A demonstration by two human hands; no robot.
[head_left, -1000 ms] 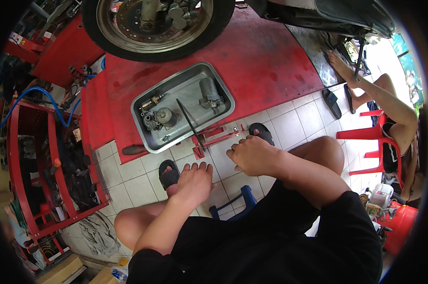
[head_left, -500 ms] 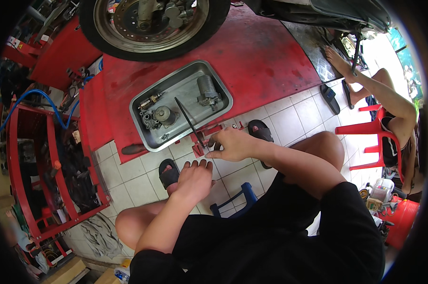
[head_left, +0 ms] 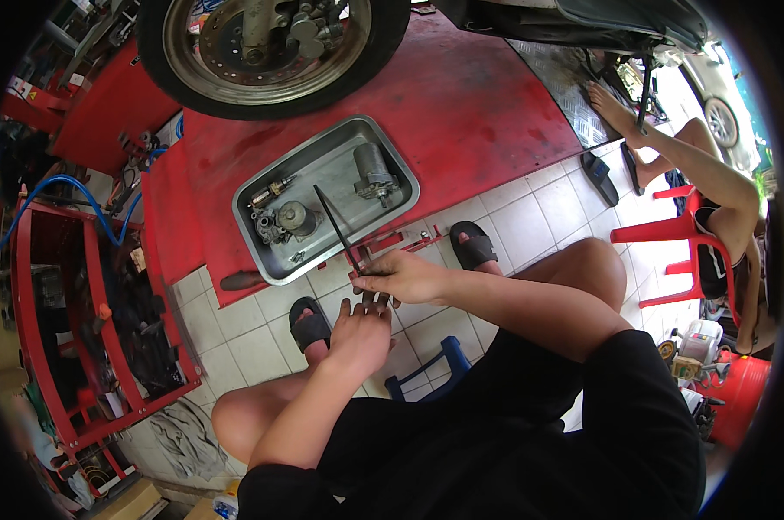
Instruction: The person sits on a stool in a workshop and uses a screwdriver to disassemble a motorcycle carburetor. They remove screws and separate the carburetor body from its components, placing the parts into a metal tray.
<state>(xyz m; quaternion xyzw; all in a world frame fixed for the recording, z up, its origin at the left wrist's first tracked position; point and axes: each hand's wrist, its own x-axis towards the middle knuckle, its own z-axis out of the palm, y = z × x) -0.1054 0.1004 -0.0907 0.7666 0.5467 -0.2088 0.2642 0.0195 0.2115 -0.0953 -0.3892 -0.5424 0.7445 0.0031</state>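
While my left hand [head_left: 363, 336] hangs palm down with fingers loosely extended and apart, no object visible in its grip, my right hand [head_left: 402, 279] has thumb and fingers brought nearly together on the near end of a thin black rod [head_left: 331, 214]; firmness of this grip cannot be read. Left fingertips lie just beside the right thumb; contact uncertain. Below them, between my knees: blue stool [head_left: 435, 373]. The rod slants across the near rim of the metal tray [head_left: 333, 165], its far end over the tray floor. Inside, left: slender metal part [head_left: 270, 192], round-topped housing [head_left: 296, 218], small bits [head_left: 298, 257]. Inside, right: cylindrical motor [head_left: 372, 172]. Progress, as judged: rod in hand; parts gathered but lying separate, none in either grip, nothing being joined or worked. Handling of the parts seems yet to be done. Edges: the near rim runs along the near edge of the red desk [head_left: 487, 113], so the rod's near end sits out over the tiled floor [head_left: 543, 208]. Room: tray middle mostly bare, desk open to the right; beyond the tray, the motorbike's front wheel [head_left: 227, 52] limits reach.
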